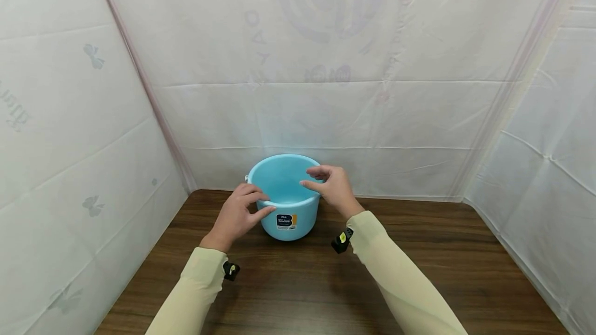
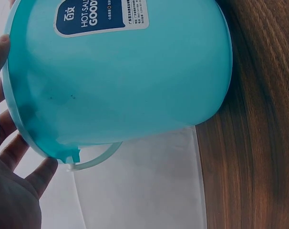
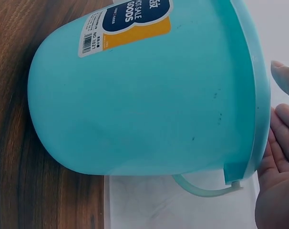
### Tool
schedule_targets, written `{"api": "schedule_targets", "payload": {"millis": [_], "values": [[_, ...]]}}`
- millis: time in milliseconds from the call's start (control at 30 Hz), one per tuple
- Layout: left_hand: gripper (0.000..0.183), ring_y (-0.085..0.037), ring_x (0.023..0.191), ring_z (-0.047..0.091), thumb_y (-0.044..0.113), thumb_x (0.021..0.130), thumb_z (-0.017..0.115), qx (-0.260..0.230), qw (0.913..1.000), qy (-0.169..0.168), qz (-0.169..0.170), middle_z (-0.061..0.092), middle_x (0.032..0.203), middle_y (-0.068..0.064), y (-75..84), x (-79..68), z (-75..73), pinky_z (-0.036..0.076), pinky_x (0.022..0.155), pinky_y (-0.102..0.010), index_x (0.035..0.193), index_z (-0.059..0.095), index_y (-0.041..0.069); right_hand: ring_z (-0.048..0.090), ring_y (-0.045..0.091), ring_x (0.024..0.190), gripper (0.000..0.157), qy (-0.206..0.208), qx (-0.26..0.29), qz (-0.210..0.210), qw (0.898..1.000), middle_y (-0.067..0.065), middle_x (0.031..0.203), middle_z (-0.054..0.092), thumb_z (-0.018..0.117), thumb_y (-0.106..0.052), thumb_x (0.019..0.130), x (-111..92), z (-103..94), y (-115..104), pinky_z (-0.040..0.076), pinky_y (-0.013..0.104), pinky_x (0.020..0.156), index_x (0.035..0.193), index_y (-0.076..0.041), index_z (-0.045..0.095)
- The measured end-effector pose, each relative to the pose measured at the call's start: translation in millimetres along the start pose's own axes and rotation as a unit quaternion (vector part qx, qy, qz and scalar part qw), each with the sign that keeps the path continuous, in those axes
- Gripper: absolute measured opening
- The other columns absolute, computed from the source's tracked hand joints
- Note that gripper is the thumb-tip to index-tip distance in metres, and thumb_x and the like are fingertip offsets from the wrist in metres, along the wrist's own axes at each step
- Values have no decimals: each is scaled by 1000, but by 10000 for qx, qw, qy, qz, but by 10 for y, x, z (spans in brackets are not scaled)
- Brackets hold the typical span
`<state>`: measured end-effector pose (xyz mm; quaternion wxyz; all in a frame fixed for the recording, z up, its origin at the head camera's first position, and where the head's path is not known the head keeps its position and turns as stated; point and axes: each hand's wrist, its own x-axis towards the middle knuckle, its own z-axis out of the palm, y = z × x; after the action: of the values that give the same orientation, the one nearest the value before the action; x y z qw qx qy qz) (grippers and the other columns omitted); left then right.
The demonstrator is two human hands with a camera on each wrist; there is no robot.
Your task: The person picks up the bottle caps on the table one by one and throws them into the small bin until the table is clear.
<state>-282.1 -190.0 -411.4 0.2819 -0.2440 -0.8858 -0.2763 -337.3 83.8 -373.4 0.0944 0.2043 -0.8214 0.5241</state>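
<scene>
A light blue plastic bucket (image 1: 288,224) stands upright on the wooden table, a printed label (image 1: 286,222) on its front. My left hand (image 1: 238,213) is at the left front of the rim, its spread fingers and thumb touching the edge or very near it. Across the bucket, my right hand (image 1: 332,187) hovers at the right side of the rim with thumb and fingers apart. Its fingertips reach over the opening. Part of the bucket's pale curved handle (image 2: 99,157) shows in the left wrist view, hanging behind the bucket. Inside the bucket, only bare blue wall shows in the head view.
The dark wood table (image 1: 298,293) runs up to a white sheet wall (image 1: 326,118) just behind the bucket. More white sheeting encloses the left side (image 1: 70,143) and right side (image 1: 545,169). Each sleeved wrist carries a small black device (image 1: 342,241).
</scene>
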Motion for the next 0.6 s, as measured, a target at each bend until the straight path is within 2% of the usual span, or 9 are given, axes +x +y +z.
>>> {"api": "schedule_targets", "payload": {"millis": [400,600], "values": [[24,-20,106,58,35,83,87,-19,10000,-6,-21,69,101,1,2,-2,-2,58,91,-45,97,79,16,69,26,114,46,95,144,57,9998,11,121,74,86,-32,85,-20,-75,82,56,46,100,120,-5,74],[24,-19,107,58,35,83,86,-35,10000,-25,-61,68,102,1,3,-1,0,57,92,-45,97,79,17,69,30,112,47,153,214,36,9996,16,122,73,86,-33,85,-38,-137,125,57,47,97,120,-3,74]]}}
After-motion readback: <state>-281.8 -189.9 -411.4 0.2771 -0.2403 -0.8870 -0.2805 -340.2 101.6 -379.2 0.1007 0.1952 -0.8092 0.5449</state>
